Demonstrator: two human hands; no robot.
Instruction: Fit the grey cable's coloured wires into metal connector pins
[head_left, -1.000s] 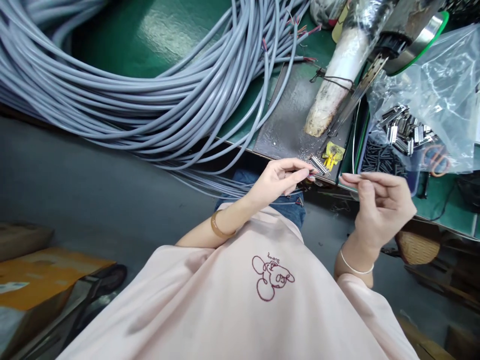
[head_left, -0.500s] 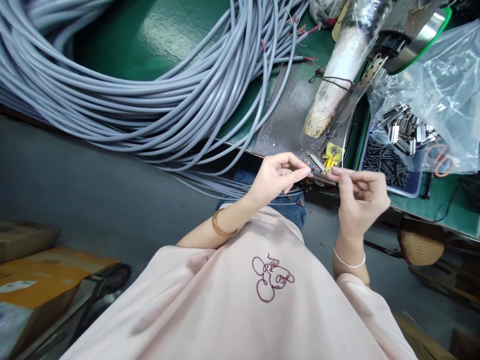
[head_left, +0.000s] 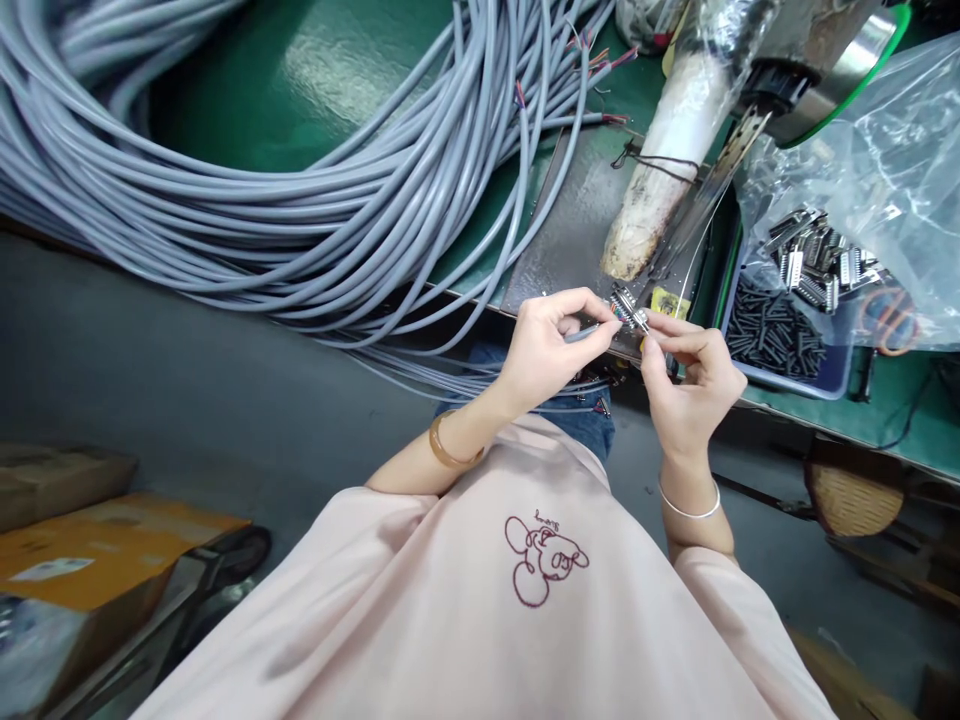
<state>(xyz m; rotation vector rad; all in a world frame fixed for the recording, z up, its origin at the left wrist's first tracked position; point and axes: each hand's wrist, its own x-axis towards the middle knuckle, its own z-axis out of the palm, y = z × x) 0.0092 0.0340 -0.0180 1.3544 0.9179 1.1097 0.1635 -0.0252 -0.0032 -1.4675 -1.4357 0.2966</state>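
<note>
Connector [head_left: 629, 306] tilted; between both hands [head_left: 691, 378]

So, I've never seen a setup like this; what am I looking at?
Every picture comes from one camera on a person's head, looking down at their two bare hands. The left hand pinches a grey cable with coloured wires at its end. The right hand holds a thin pale wire close to a small metal connector; whether the hand touches it is hard to tell. On the green table lie many grey cables, a blue tray of small black pieces, and a clear plastic bag with metal connectors.
</note>
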